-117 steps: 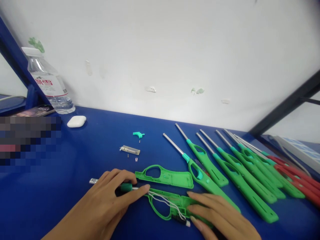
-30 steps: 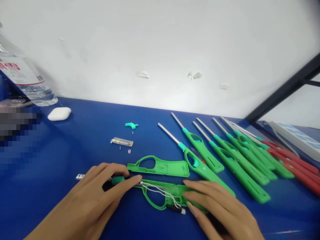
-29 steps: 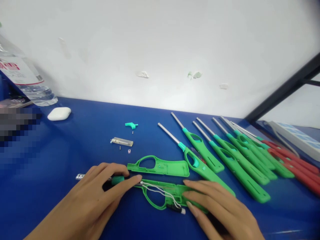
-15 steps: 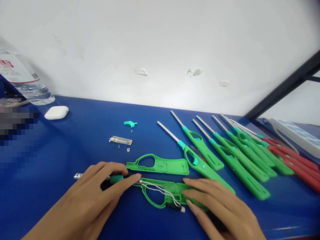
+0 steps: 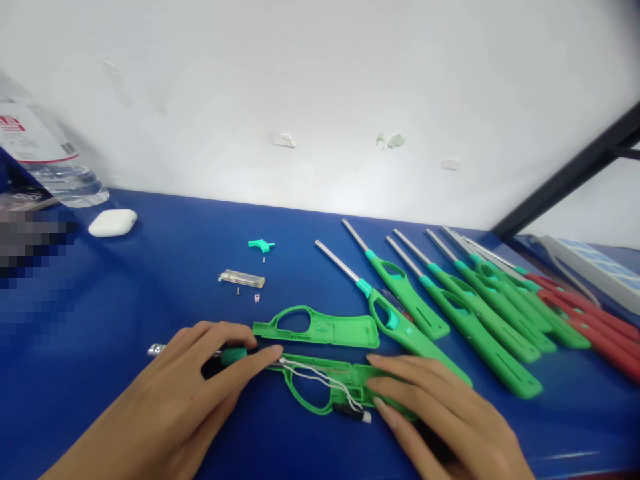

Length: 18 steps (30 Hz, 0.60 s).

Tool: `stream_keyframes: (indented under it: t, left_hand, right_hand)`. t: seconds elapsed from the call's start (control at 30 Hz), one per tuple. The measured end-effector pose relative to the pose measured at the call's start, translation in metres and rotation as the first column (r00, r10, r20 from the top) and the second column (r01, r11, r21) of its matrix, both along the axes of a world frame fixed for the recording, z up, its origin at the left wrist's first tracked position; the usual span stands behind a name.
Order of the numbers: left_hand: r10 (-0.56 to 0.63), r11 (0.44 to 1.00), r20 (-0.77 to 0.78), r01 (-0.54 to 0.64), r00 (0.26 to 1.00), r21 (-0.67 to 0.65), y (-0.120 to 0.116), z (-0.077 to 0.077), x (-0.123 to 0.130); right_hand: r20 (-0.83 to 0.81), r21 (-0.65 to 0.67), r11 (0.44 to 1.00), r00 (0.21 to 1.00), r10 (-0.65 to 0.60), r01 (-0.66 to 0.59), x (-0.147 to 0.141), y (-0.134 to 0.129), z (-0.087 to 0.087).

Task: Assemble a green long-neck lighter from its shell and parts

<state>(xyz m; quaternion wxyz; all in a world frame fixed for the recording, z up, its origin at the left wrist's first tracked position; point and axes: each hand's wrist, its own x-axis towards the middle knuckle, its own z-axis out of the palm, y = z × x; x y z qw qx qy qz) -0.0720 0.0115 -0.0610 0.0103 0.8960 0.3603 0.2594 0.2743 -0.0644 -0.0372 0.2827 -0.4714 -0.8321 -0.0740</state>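
My left hand (image 5: 185, 387) is closed around the metal tube (image 5: 157, 349) of an opened lighter, its thumb near the dark green collar (image 5: 233, 357). Fingers of my right hand (image 5: 440, 407) wrap the wide end of the lower green half shell (image 5: 357, 377). White wires (image 5: 323, 378) run over that shell to a black part (image 5: 351, 412) with a white tip. Just above lies the other green half shell (image 5: 345, 331). Farther back are a clear fuel tank (image 5: 243, 279), a turquoise trigger (image 5: 261, 246), a small pink piece (image 5: 257, 298) and tiny screws.
Several green lighters (image 5: 410, 300) and red ones (image 5: 595, 320) lie on the right, beside a power strip (image 5: 600, 267). At the left are a white case (image 5: 113, 223) and a water bottle (image 5: 60, 160). A white wall (image 5: 320, 87) stands behind the blue table (image 5: 165, 267).
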Motion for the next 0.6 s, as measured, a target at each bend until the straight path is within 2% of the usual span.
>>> stream_keyframes:
  t: [0.23,0.47,0.6]
  left_hand:
    - [0.006,1.000,0.003,-0.006,1.000,0.000,-0.002,0.001,0.002]
    - [0.048,0.999,0.000,-0.048,0.999,-0.025,0.003,0.015,0.025]
    - [0.043,0.999,-0.011,-0.044,0.999,-0.017,0.004,0.013,0.019]
  right_hand:
    - [-0.021,0.011,1.000,1.000,0.008,-0.007,0.001,0.000,-0.001]
    - [-0.054,0.070,0.998,0.999,0.009,-0.005,-0.008,0.005,0.006]
    - [-0.050,0.064,0.998,0.999,0.005,-0.002,-0.008,0.005,0.006]
